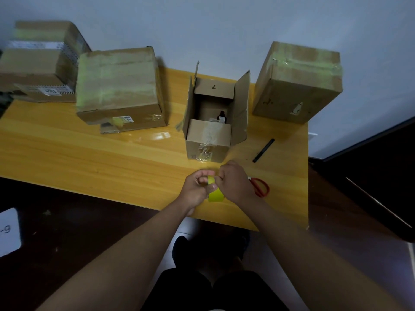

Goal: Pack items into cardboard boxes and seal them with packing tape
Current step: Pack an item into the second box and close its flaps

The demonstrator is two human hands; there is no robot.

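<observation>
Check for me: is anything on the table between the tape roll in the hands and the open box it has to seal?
Nothing visible. The tape roll, held by the left hand and right hand, sits right before the open box, bare table between. Scissors and pen lie off right.

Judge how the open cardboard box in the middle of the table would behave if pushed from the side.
The open box stands tall on a narrow base, so it may tip rather than slide. Its raised flaps look thin and creased, likely floppy. Only a small dark bottle shows inside, so it is probably light.
</observation>
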